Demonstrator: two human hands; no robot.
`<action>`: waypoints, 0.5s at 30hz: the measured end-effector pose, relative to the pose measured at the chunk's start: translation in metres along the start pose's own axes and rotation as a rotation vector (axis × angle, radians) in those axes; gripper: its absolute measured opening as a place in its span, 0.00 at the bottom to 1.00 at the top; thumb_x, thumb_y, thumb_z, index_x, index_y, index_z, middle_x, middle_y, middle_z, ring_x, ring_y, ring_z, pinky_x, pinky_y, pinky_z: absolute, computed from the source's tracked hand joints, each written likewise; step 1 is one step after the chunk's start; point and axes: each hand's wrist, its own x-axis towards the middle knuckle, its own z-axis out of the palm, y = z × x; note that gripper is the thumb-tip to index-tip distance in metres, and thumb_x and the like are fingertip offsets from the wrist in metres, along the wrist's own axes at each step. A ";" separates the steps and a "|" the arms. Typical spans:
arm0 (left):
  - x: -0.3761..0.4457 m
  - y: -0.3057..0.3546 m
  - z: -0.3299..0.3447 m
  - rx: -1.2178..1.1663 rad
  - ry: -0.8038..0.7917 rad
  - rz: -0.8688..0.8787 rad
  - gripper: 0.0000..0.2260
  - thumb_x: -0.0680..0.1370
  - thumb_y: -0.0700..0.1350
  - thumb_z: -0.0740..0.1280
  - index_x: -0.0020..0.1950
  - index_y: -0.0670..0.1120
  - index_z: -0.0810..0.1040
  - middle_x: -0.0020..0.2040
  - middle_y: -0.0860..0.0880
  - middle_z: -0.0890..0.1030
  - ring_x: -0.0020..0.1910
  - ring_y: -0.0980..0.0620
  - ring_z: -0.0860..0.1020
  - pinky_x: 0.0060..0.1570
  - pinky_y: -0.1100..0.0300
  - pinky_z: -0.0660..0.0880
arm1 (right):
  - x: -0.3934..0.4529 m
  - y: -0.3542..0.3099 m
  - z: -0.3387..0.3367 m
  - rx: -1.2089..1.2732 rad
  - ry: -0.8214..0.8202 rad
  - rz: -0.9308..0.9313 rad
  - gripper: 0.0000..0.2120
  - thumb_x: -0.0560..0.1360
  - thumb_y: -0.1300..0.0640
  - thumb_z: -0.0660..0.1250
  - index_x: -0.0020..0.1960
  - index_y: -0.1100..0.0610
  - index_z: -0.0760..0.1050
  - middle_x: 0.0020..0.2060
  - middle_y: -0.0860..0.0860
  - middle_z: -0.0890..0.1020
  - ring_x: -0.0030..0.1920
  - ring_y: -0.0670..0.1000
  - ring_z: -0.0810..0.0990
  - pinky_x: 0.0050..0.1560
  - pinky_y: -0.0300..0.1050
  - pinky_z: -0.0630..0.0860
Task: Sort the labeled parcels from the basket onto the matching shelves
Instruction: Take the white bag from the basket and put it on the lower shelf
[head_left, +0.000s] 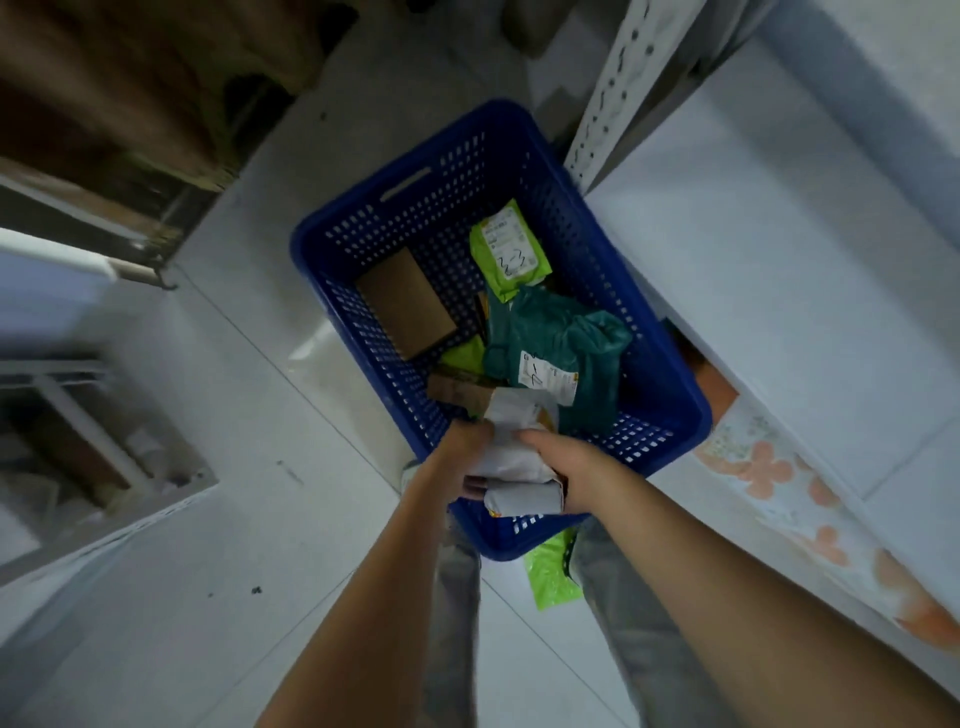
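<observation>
Both hands hold one white parcel (511, 457) above the near end of the blue basket (363, 291). Left hand (465, 449): grip curled round the parcel's left edge, fingers wrapped underneath. Right hand (566, 467): grip curled round the parcel's right side, thumb on top.

Just beyond the grip, inside the basket, lies a teal parcel (566, 332) with a white label. Farther beyond it rests a lime-green parcel (506, 254). Beyond and left of the grip lies a brown cardboard box (405, 304). Right of the grip stands a white shelf (779, 249). Below the grip, on the floor (234, 493), lies a green bag (550, 571).
</observation>
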 end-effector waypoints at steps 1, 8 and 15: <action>-0.027 0.003 -0.004 -0.051 -0.011 0.024 0.17 0.82 0.53 0.59 0.70 0.49 0.66 0.66 0.39 0.74 0.60 0.36 0.76 0.50 0.41 0.79 | -0.024 -0.002 0.000 -0.002 -0.002 -0.068 0.26 0.72 0.44 0.75 0.64 0.59 0.79 0.54 0.59 0.86 0.54 0.59 0.85 0.60 0.59 0.80; -0.198 0.027 -0.043 -0.317 -0.192 0.348 0.26 0.77 0.60 0.68 0.71 0.54 0.64 0.65 0.44 0.76 0.57 0.41 0.81 0.44 0.42 0.83 | -0.203 -0.038 -0.011 -0.011 -0.149 -0.437 0.30 0.67 0.51 0.81 0.66 0.58 0.77 0.53 0.57 0.87 0.54 0.57 0.86 0.57 0.53 0.81; -0.371 0.044 -0.070 -0.296 -0.230 0.636 0.18 0.77 0.54 0.70 0.63 0.46 0.77 0.54 0.43 0.85 0.51 0.44 0.83 0.43 0.52 0.80 | -0.370 -0.060 -0.005 -0.116 -0.297 -0.648 0.26 0.73 0.58 0.76 0.69 0.53 0.74 0.59 0.55 0.84 0.60 0.58 0.82 0.63 0.57 0.78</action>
